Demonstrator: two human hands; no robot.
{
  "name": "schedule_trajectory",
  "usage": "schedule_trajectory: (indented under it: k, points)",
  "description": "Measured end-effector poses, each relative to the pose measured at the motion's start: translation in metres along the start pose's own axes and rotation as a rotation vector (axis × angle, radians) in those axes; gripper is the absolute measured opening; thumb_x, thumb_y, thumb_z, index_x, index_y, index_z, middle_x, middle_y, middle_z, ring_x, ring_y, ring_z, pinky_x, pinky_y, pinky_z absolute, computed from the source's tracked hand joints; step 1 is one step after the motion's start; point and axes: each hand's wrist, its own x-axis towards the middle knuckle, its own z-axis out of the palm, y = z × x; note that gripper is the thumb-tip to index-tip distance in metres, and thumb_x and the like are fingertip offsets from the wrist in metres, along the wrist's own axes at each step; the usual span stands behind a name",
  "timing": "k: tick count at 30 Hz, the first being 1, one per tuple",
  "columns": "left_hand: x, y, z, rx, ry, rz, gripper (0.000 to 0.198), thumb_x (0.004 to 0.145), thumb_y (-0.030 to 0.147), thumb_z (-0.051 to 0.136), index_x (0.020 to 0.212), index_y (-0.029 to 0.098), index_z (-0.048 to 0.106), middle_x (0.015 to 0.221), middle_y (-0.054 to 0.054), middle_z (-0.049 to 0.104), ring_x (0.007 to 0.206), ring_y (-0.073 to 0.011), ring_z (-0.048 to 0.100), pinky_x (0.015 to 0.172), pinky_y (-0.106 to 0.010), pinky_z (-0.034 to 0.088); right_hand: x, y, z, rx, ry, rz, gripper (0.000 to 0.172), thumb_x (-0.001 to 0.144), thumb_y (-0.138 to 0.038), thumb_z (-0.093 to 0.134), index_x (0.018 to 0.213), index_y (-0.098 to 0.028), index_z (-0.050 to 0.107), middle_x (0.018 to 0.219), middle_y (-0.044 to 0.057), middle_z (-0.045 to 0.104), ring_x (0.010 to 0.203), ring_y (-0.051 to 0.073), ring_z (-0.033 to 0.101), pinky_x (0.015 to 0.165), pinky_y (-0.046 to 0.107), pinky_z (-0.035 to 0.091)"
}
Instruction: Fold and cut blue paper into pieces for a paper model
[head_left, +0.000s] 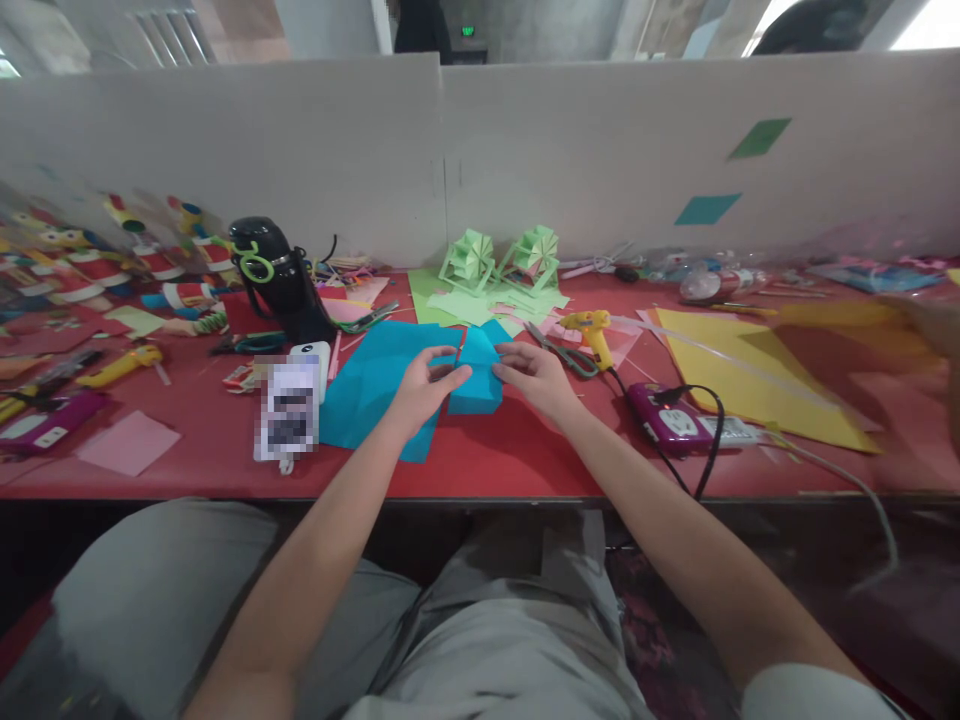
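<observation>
A small folded piece of blue paper (475,392) is held up between my two hands over the table's front part. My left hand (433,385) grips its left edge, thumb in front and fingers behind. On the opposite side my right hand (536,375) pinches the right edge with thumb and fingertips. Larger blue sheets (375,385) lie flat beneath and to the left of my left hand. Behind the hands, two light green folded-paper models (469,262) stand on green sheets (457,306).
A yellow glue gun (592,330) and scissors (562,352) lie right of my hands, near a purple power strip (671,418) with cables. Yellow sheets (750,380) are farther right. At left are a phone (289,405) and a black bottle (277,280). A white partition (300,150) stands behind.
</observation>
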Motion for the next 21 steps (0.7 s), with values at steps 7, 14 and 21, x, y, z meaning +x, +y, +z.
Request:
schedule_trajectory:
  k: [7, 14, 21]
  points:
    - [0.0028, -0.0042, 0.0007, 0.046, 0.036, 0.047, 0.038, 0.068, 0.038, 0.079, 0.097, 0.016, 0.066, 0.086, -0.007, 0.072, 0.081, -0.0223, 0.067, 0.069, -0.032, 0.052, 0.0001, 0.0031, 0.003, 0.031, -0.013, 0.027, 0.04, 0.066, -0.046, 0.081, 0.094, -0.019, 0.07, 0.088, 0.005, 0.073, 0.081, 0.019, 0.067, 0.08, 0.036, 0.055]
    - [0.0038, -0.0064, 0.0029, 0.013, 0.062, 0.023, 0.034, 0.068, 0.043, 0.077, 0.087, 0.016, 0.07, 0.081, -0.006, 0.072, 0.076, -0.0195, 0.064, 0.066, -0.03, 0.049, -0.0003, 0.0076, 0.0035, -0.058, 0.011, -0.02, 0.037, 0.068, -0.046, 0.079, 0.092, -0.019, 0.073, 0.085, 0.006, 0.074, 0.079, 0.022, 0.069, 0.074, 0.037, 0.057]
    - [0.0047, -0.0056, 0.0003, -0.158, -0.005, -0.097, 0.023, 0.067, 0.038, 0.077, 0.075, 0.018, 0.07, 0.063, -0.001, 0.063, 0.054, -0.0126, 0.054, 0.049, -0.024, 0.04, -0.0076, -0.0015, 0.0066, -0.212, -0.026, -0.181, 0.027, 0.08, -0.037, 0.068, 0.101, -0.025, 0.077, 0.102, 0.004, 0.076, 0.096, 0.027, 0.069, 0.085, 0.041, 0.055]
